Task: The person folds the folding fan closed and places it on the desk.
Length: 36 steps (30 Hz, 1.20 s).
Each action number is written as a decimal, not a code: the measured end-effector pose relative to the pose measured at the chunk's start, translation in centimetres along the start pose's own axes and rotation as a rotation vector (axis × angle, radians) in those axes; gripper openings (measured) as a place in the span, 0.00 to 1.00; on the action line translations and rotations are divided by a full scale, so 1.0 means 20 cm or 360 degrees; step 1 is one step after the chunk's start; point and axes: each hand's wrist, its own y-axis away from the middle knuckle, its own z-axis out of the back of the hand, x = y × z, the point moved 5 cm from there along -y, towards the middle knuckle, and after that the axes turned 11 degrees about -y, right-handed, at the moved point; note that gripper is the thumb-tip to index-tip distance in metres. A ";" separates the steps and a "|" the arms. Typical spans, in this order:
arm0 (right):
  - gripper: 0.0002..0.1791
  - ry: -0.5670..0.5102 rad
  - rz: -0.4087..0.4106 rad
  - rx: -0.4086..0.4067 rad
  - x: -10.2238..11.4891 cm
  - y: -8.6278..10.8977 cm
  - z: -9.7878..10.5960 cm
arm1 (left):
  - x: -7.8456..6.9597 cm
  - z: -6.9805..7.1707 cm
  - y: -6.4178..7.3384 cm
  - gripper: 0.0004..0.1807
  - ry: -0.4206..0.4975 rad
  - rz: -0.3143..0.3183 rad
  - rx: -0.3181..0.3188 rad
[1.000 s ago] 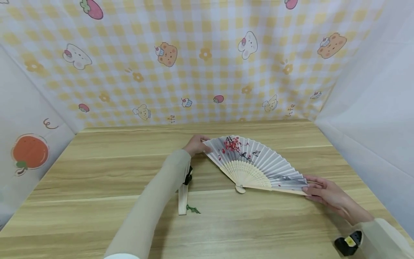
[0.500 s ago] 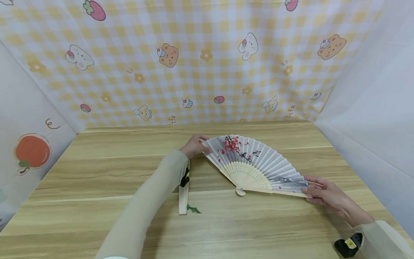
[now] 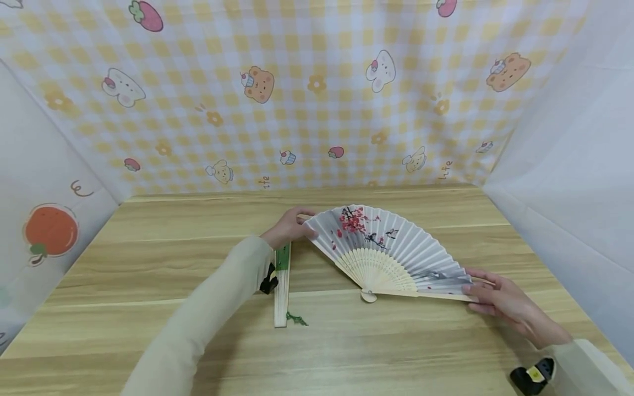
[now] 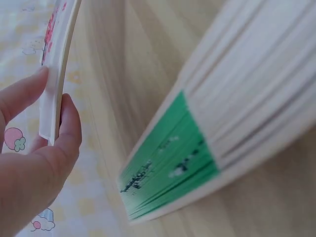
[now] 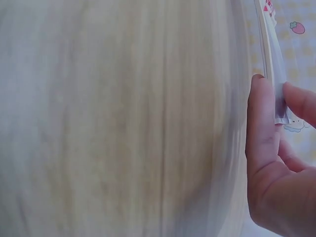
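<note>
The spread fan (image 3: 380,258) is stretched between the two hands, right of the middle of the worktop (image 3: 148,275), its arc towards the far edge and its pivot (image 3: 368,294) on the side away from that edge. One guard slants from the pivot towards the far left corner, ending at the left hand (image 3: 287,228); the other runs nearly parallel to the far edge, ending at the right hand (image 3: 512,302), which sits nearer the worktop's right edge.

Each hand's fingers (image 4: 70,121) are drawn in narrow, pinching an end of the fan from both sides (no other finger contact shows). Whether the fan touches the wood or is slightly raised is hard to judge from these angles.

Just beside the left wrist is a folded fan (image 3: 280,291), its long axis running towards the far edge, a green tassel (image 3: 297,319) near its closer end.
</note>
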 end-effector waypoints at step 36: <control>0.15 -0.0670 0.0334 0.0061 0.11 0.04 -0.05 | 0.07 0.04 0.24 0.21 0.0182 0.0007 -0.0094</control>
